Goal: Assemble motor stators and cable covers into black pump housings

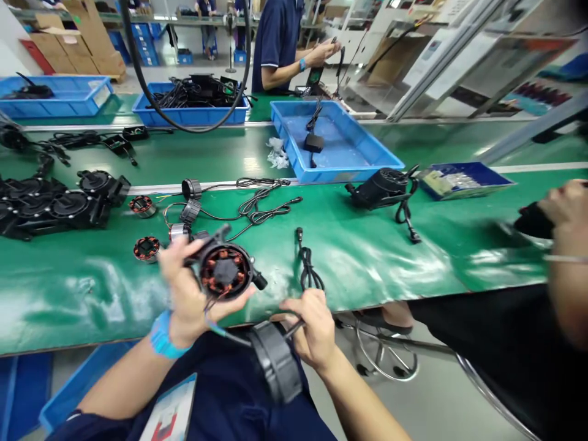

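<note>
We take the held black housing [249,269] as the dial's centre, with 12 o'clock pointing away from us. Nearest to us, at 5 o'clock, the grey cap [276,362] hangs over our lap, apart from the housing. We judge the unit partly assembled: the wound core [226,271] sits inside the housing and thin wires appear to link it to the cap, but the housing face is not yet covered.

Our left hand [190,294], at 8 o'clock, cradles the housing with fingers and thumb spread around its edge. Our right hand [310,324], at 4 o'clock, is closed around the cable [294,329] near the cap; we cannot tell how firmly. A coiled length of cable [312,272] lies just beyond that hand.

Farther out, between 9 and 10 o'clock, we find two loose cores [147,248] on the green table [105,294], neither in a housing. At 11 o'clock lie caps with leads [190,210]. At 2 o'clock rests a black motor unit [383,187]. Beyond it, nearer 1 o'clock, stands a blue tray [349,174]. Farthest, past 12 o'clock, a co-worker [278,49] handles a part.
</note>
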### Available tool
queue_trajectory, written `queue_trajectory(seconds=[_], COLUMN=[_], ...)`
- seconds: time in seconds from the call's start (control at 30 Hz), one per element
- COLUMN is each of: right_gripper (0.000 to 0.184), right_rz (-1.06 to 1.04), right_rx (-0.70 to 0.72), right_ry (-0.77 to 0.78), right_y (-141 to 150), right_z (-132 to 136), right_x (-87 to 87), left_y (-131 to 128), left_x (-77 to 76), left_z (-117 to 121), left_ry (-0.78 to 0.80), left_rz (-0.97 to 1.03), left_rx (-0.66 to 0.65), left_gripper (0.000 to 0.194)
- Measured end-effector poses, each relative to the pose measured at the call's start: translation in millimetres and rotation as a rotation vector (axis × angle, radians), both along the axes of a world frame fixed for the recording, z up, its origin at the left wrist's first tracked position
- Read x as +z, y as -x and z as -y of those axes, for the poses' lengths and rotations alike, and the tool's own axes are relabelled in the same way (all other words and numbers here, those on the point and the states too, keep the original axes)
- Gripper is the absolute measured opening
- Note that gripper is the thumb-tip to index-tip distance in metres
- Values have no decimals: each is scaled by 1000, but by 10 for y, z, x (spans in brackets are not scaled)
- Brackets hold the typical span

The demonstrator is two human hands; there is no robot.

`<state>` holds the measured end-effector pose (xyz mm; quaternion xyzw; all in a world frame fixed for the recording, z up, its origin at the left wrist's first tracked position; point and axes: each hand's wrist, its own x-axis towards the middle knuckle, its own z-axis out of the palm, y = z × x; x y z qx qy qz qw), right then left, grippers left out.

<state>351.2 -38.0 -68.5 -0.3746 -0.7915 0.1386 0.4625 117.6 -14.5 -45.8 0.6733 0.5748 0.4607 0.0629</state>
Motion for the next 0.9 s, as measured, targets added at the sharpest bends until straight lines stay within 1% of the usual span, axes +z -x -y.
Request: queue_trajectory(seconds=[0.07,0.13,0.17,0.23,0.27,0.3,0.33,0.37,0.4,0.43,0.47,0.5,0.53,0.57,0.6,0.63,0.67,0.73,0.77,0.8,0.87,0.9], right_gripper=[15,16,23,47,52,47,32,19,20,31,42,52,62,67,70,72,74,81,87,95,109,115], right_rz=[87,204,232,184,103,7,-89,-176,-254,-330,-415,-520,-643,-770,-886,-982,-1051,-1121,-1119,-1098,-1028,-990], right_rx=[18,56,63,45,55,114,230,399,601,795,940,1023,1053,1037,985,913,831,639,544,463,328,272], right_ry=[133,248,252,167,133,152,239,405,623,858,1074,1248,1373,1439,1447,1401,1304,1035,915,828,734,699], right_y=[-101,-138,-142,-139,-131,-115,-84,-33,42,141,260,390,521,640,739,809,846,831,791,741,647,615], right_z=[-25,-31,-24,9,33,62,94,130,167,206,244,279,311,335,351,356,348,297,254,201,74,2], right_x=[-20,-56,-69,-68,-53,-31,-10,4,6,-10,-43,-90,-145,-199,-244,-275,-286,-236,-173,-87,136,258], left_y=[-67,-91,-89,-72,-63,-57,-54,-57,-63,-71,-80,-85,-86,-80,-67,-48,-25,21,38,46,35,18], left_x=[48,89,99,96,88,83,88,109,151,213,290,376,461,538,598,637,654,620,577,522,398,338], left_z=[-25,-20,-15,-18,-31,-51,-76,-102,-127,-148,-163,-171,-172,-167,-156,-139,-118,-64,-33,-1,64,95], left_ry=[1,-45,-94,-170,-179,-165,-142,-132,-148,-190,-246,-307,-365,-408,-434,-435,-419,-373,-349,-320,-236,-169], left_rz=[-3,9,4,-46,-83,-115,-138,-154,-166,-181,-206,-239,-275,-307,-329,-336,-333,-311,-299,-286,-242,-210], left_rx=[9,34,49,58,52,50,49,50,53,62,71,80,89,106,127,148,168,192,192,183,149,121], left_gripper=[107,111,113,113,110,107,104,102,101,100,97,91,83,72,63,56,50,43,39,35,27,24])
